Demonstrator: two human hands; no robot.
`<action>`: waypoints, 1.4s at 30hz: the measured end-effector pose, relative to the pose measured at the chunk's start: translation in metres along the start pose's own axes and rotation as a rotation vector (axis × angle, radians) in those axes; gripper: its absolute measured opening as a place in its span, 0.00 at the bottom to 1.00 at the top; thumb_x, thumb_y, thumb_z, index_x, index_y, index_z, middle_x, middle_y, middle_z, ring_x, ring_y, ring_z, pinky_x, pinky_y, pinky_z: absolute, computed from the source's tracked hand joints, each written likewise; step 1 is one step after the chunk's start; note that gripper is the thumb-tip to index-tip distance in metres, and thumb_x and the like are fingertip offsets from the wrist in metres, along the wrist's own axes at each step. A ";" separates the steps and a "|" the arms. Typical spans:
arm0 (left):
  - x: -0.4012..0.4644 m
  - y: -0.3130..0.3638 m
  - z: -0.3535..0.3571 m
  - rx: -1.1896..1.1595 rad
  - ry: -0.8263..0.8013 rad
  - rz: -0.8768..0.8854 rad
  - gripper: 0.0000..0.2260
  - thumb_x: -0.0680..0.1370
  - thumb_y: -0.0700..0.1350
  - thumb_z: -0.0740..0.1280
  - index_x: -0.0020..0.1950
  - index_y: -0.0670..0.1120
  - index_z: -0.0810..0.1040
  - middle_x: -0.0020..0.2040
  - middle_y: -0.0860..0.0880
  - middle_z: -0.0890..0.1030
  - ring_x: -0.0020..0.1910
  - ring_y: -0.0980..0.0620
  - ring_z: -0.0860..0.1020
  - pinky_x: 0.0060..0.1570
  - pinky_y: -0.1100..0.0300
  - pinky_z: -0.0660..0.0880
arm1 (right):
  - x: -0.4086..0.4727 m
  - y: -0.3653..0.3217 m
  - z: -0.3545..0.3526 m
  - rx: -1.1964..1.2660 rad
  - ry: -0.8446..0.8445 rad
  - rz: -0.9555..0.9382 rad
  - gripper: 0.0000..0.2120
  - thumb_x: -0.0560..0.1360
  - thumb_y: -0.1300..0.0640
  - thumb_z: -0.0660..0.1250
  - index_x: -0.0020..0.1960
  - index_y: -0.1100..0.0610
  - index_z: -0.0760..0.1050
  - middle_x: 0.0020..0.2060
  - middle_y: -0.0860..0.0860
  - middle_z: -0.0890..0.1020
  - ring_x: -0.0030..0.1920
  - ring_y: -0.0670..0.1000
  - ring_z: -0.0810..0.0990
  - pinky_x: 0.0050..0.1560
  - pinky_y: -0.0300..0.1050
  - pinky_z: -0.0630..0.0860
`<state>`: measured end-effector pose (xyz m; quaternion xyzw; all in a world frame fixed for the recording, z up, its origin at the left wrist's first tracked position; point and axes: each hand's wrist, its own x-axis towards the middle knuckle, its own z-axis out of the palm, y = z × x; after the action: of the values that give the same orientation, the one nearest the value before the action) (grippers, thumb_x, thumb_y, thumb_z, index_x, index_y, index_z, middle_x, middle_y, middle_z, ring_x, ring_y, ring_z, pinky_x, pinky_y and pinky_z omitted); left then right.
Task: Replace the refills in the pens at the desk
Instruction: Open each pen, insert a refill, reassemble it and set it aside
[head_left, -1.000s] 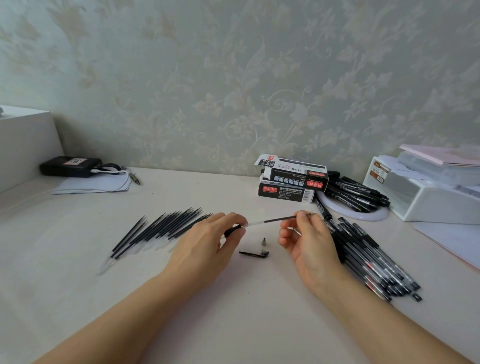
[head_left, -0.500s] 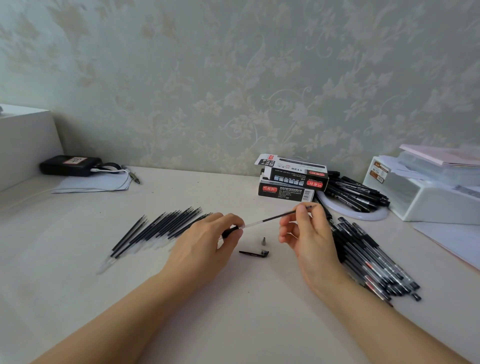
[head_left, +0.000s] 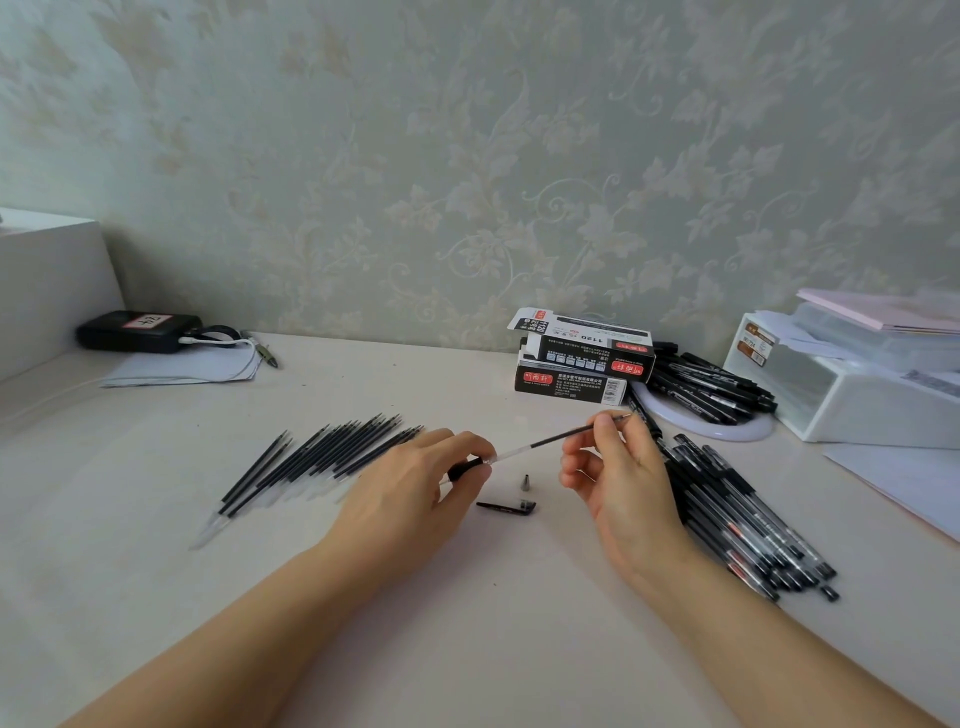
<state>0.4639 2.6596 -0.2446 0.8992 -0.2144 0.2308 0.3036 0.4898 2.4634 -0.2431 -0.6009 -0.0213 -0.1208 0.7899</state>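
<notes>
The refill (head_left: 550, 442) lies in the air between my hands, its long axis rising from low left toward the far right corner of the surface (head_left: 467, 649). My right hand (head_left: 618, 478) pinches its tip end; my left hand (head_left: 415, 493) grips the pen barrel (head_left: 465, 469), fingers curled around it.

Single head-worn wide-angle view, from above the worktop's (head_left: 156, 597) near edge, facing forward and down toward the far edge and wall (head_left: 467, 156). Close range; both forearms enter from the bottom. No second view.
</notes>
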 end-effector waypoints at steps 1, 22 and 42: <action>0.000 0.000 0.000 0.006 -0.003 -0.001 0.05 0.80 0.52 0.62 0.53 0.58 0.76 0.40 0.60 0.75 0.36 0.62 0.72 0.34 0.58 0.72 | 0.000 0.000 0.000 -0.007 0.000 -0.006 0.09 0.84 0.57 0.56 0.46 0.56 0.69 0.32 0.50 0.79 0.29 0.47 0.76 0.33 0.41 0.74; 0.002 0.001 0.002 -0.150 0.067 -0.049 0.04 0.79 0.51 0.63 0.51 0.58 0.77 0.41 0.60 0.78 0.33 0.57 0.71 0.34 0.70 0.65 | -0.002 -0.003 0.003 0.127 0.034 0.112 0.09 0.83 0.59 0.57 0.45 0.58 0.70 0.31 0.53 0.82 0.30 0.48 0.77 0.30 0.39 0.75; 0.003 0.001 0.004 -0.097 0.026 0.049 0.05 0.79 0.51 0.62 0.52 0.56 0.77 0.42 0.61 0.77 0.39 0.57 0.75 0.36 0.65 0.70 | -0.010 -0.002 0.004 -0.492 -0.325 -0.133 0.06 0.72 0.48 0.73 0.46 0.48 0.83 0.38 0.44 0.82 0.33 0.44 0.74 0.36 0.32 0.71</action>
<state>0.4672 2.6557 -0.2455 0.8748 -0.2434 0.2394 0.3437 0.4801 2.4685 -0.2424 -0.7829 -0.1569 -0.0758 0.5972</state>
